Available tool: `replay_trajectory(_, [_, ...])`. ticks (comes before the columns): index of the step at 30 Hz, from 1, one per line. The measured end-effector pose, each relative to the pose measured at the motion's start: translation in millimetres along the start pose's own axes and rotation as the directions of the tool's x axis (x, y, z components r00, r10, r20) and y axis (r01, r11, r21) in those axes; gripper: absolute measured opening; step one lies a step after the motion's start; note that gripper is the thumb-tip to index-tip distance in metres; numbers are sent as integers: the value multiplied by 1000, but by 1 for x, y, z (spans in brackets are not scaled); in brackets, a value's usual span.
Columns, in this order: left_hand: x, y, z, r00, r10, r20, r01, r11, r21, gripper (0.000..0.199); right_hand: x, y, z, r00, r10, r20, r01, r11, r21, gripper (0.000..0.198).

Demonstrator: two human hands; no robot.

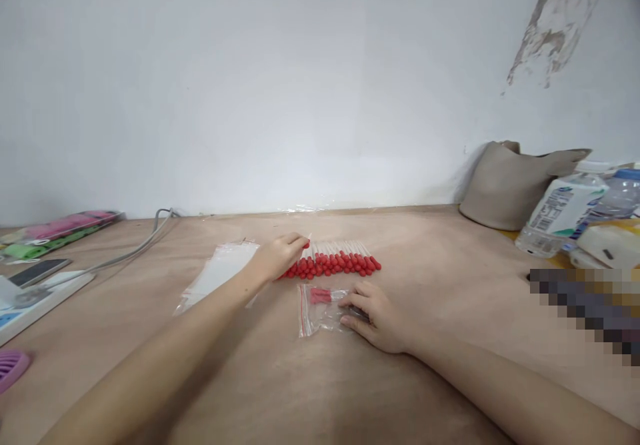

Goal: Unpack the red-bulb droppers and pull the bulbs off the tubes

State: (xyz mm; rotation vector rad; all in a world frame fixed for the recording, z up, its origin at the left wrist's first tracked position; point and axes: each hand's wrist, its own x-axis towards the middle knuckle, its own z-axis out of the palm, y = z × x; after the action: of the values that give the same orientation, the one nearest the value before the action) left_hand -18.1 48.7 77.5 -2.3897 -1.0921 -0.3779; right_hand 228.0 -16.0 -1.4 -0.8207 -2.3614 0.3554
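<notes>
My left hand (281, 256) is closed in a pinch on a red-tipped stick (307, 244), raised just over the left end of a row of similar sticks (345, 263). These look like large matches, pale shafts pointing to the wall and red heads toward me. My right hand (377, 317) rests over the right part of a clear zip bag (313, 321), fingers apart and slightly curled. Inside the bag lie a few red-headed sticks (320, 295). Left of the row, partly behind my left forearm, is a stack of flat clear bags (220, 271).
A grey cable (150, 238) runs to a white power strip (55, 301) at left, near a phone (40, 273) and pink and green packets (65, 231). At right stand a beige bag-like container (510, 188) and plastic bottles (563, 208). A white wall (300, 98) bounds the table.
</notes>
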Motion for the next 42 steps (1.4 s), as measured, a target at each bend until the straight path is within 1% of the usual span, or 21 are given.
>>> replay_trajectory(2, [5, 6, 8, 997, 30, 76, -32, 999, 28, 20, 0, 0, -1, 1000, -6, 0, 6, 1000, -2, 18])
replay_trajectory(4, [7, 12, 13, 992, 50, 120, -54, 998, 31, 16, 1, 0, -1, 1000, -13, -3, 13, 1000, -6, 18])
replay_trajectory(6, [8, 15, 14, 986, 52, 156, -58, 998, 39, 14, 1, 0, -1, 1000, -13, 3, 13, 1000, -12, 18])
replay_trajectory(9, [8, 15, 14, 983, 30, 180, -38, 999, 39, 13, 1, 0, -2, 1000, -8, 12, 8, 1000, -16, 18])
replay_trajectory(14, [3, 10, 8, 983, -18, 185, 14, 1000, 20, 19, 1, 1, -1, 1000, -13, -2, 13, 1000, -9, 19])
replay_trajectory(19, [-9, 5, 9, 982, -30, 184, 35, 999, -22, 38, 0, 1, 0, 1000, -14, -8, 14, 1000, -18, 18])
replay_trajectory(21, [-14, 4, 11, 986, -42, 160, 56, 995, -81, 41, 0, 0, -1, 1000, -12, 1, 12, 1000, -17, 18])
replay_trajectory(23, [-21, 5, 11, 992, -94, 90, 108, 981, -164, 37, 0, -1, -2, 1000, -7, 9, 8, 1000, -17, 18])
replay_trajectory(24, [-25, 6, 10, 990, -139, 29, 142, 968, -207, 34, 0, -1, -2, 1000, -6, 8, 7, 1000, -19, 18])
replay_trajectory(26, [-34, 11, 6, 969, -220, -109, 179, 938, -296, 30, 0, 0, -1, 1000, -10, 2, 10, 1000, -21, 17])
replay_trajectory(27, [-40, 16, 4, 957, -241, -164, 173, 923, -344, 28, 0, 0, 0, 1000, -12, -4, 12, 1000, -18, 17])
replay_trajectory(28, [-46, 21, 3, 951, -241, -194, 150, 908, -392, 24, 0, 1, 1, 1000, -13, -14, 13, 1000, -11, 18])
replay_trajectory(30, [-59, 32, 1, 963, -214, -163, 113, 872, -477, 17, -1, 2, 3, 998, -19, -52, 19, 1000, -2, 19])
replay_trajectory(31, [-65, 38, 1, 966, -225, -125, 131, 848, -513, 15, -1, 2, 3, 997, -21, -76, 20, 1000, -8, 20])
replay_trajectory(33, [-74, 47, 3, 958, -283, -36, 214, 796, -566, 15, -1, 2, 3, 993, -23, -112, 18, 999, -41, 24])
replay_trajectory(35, [-77, 53, 8, 942, -330, 53, 291, 734, -613, 16, -1, 0, 2, 993, -12, -115, 4, 997, -74, 27])
replay_trajectory(37, [-77, 56, 13, 934, -335, 123, 325, 657, -680, 17, -1, -2, 1, 995, 0, -97, -8, 996, -85, 30])
replay_trajectory(40, [-73, 57, 20, 924, -340, 177, 348, 551, -759, 19, -1, -3, -1, 996, 10, -89, -17, 996, -83, 32])
replay_trajectory(42, [-71, 58, 24, 911, -373, 177, 364, 525, -769, 20, 0, -2, -1, 997, 22, -77, -28, 997, -68, 34])
